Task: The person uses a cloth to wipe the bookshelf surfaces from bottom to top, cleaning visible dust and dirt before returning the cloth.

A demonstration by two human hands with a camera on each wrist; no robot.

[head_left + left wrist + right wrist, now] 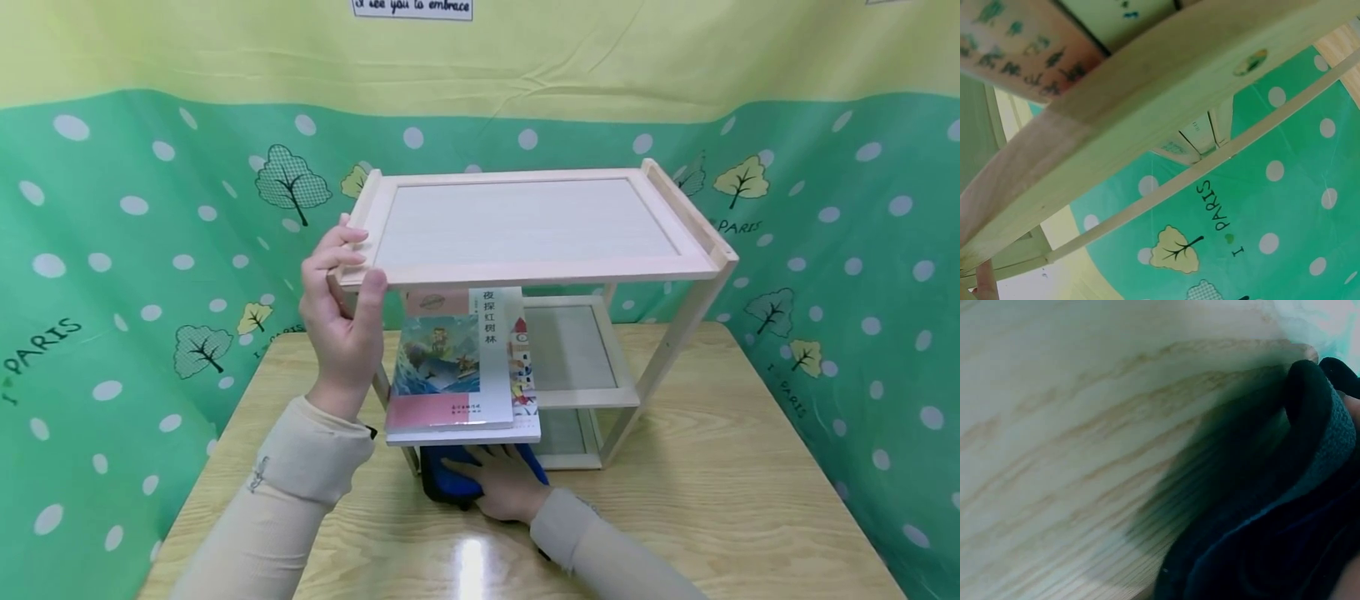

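Note:
My left hand (341,333) grips the front left corner of a small wooden rack (525,272), with the thumb at the front edge and the fingers over the top board. A soft blue thing with thick black edging (442,483) lies low at the rack's left front; its kind is unclear. On it rests my right hand (506,483), fingers spread and reaching under the books. In the right wrist view, the black edging (1310,425) bends up above the tabletop. Close to the left wrist camera runs a wooden rail (1116,119) of the rack.
Stacked books (442,358) lie on the middle shelf (577,398) at left and jut out over its front. The bottom shelf (573,460) shows at right. The rack stands on a wood-grain table (712,500), with a green dotted curtain (112,292) around it.

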